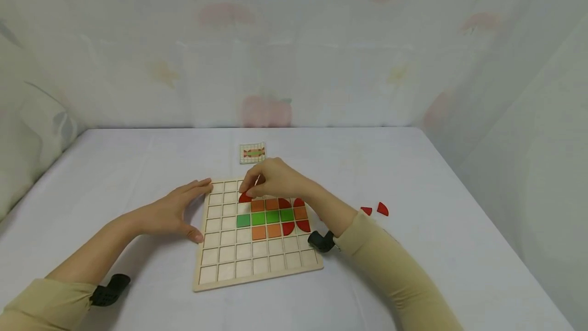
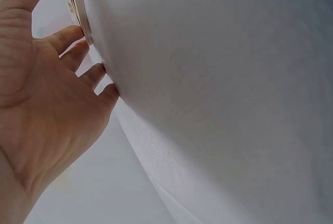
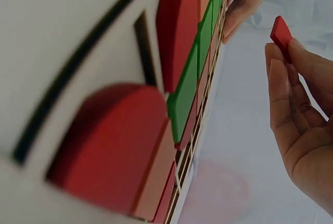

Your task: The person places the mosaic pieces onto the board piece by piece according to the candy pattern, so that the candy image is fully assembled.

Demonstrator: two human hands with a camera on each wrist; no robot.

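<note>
**A:** What is hard to make out?

**B:** My right hand [image 1: 271, 180] covers part of the red quarter-circle piece [image 3: 281, 33] it pinches; the small pattern card [image 1: 252, 152] is too far off to read.

**A:** How are your hands posed?

**B:** My right grip is closed on that piece, above the board's upper rows. My left hand [image 1: 176, 211] lies relaxed, fingers straight against the left edge of the wooden grid board [image 1: 216, 262] on the table [image 1: 436, 249].

**A:** What's in the board?

**B:** Green squares [image 1: 265, 217] in a row, orange squares [image 1: 266, 230] above and below, red curved pieces [image 1: 296, 226] at the right end. Two loose red pieces [image 1: 376, 210] lie on the table, right of it.
</note>
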